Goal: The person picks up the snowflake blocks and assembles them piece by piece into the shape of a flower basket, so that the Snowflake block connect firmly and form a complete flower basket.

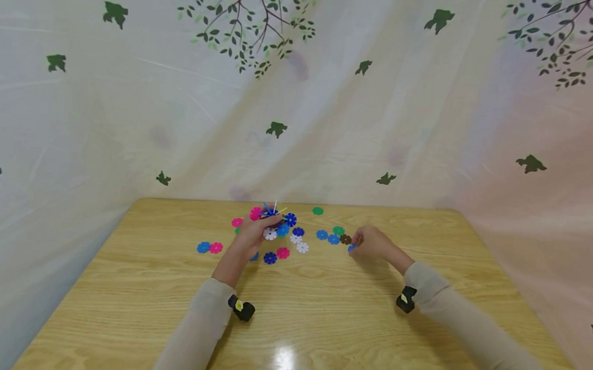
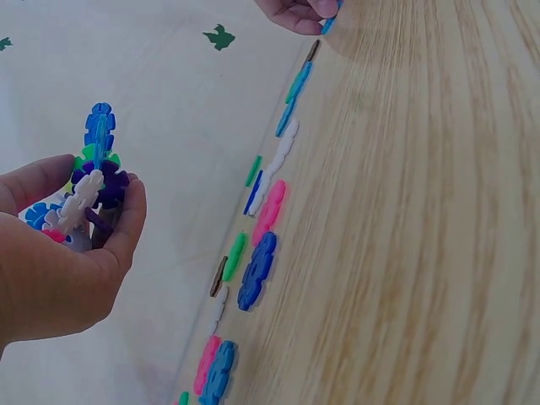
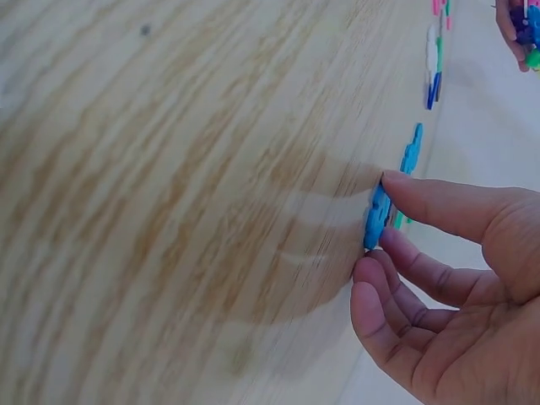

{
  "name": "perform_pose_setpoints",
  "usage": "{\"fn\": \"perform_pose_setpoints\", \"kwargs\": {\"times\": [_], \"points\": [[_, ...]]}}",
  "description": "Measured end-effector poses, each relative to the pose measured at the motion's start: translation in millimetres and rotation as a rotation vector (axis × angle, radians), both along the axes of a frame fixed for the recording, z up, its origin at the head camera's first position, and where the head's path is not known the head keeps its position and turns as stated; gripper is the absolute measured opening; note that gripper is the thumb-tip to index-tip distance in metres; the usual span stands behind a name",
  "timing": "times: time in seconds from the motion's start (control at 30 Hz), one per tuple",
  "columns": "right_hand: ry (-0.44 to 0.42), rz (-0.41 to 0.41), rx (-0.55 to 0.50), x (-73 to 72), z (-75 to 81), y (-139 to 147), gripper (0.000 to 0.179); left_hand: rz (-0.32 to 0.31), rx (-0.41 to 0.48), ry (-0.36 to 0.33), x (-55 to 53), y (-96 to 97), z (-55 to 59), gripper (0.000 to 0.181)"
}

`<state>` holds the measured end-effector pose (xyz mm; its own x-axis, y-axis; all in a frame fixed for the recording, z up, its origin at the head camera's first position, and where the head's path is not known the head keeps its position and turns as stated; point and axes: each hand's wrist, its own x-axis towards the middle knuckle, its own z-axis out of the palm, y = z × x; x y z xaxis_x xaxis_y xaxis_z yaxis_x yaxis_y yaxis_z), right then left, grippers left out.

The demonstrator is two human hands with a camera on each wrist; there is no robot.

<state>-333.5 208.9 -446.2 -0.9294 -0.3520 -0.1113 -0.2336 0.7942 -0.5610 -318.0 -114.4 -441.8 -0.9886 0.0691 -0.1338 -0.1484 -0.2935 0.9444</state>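
My left hand (image 1: 248,241) is raised over the far part of the table and grips a cluster of interlocking plastic discs (image 2: 99,181). Blue, white, green, purple and pink pieces show in that cluster, pushed together at angles. Over to the right, my right hand (image 1: 373,243) pinches a light blue notched disc (image 3: 377,215) by its edges, thumb at one side and fingertips at the other. That disc is low at the tabletop, close to a brown disc (image 1: 345,239) and a green disc (image 1: 338,230).
Loose flower-shaped discs lie across the wooden table (image 1: 319,316): pink disc (image 1: 283,253), dark blue disc (image 1: 270,258), white disc (image 1: 302,247) and several more. A single green disc (image 1: 317,210) lies near the back edge. A pale leaf-printed curtain (image 1: 218,135) hangs behind the table.
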Motion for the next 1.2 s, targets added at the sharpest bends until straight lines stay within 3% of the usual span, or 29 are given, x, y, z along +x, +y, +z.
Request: {"fn": "perform_pose_setpoints", "kwargs": {"times": [0.6, 0.9, 1.2], "points": [[-0.028, 0.040, -0.030, 5.8, -1.6, -14, 0.011, -0.009, -0.018, -0.009, 0.3, 0.1, -1.4, 0.042], [-0.019, -0.035, -0.005, 8.0, -2.9, -13, 0.023, -0.001, -0.010, -0.026, 1.0, 1.9, -2.3, 0.043], [-0.054, 0.102, -0.115, 4.7, -4.0, -14, 0.020, 0.004, -0.029, -0.030, 1.4, 2.5, -1.3, 0.044]]}}
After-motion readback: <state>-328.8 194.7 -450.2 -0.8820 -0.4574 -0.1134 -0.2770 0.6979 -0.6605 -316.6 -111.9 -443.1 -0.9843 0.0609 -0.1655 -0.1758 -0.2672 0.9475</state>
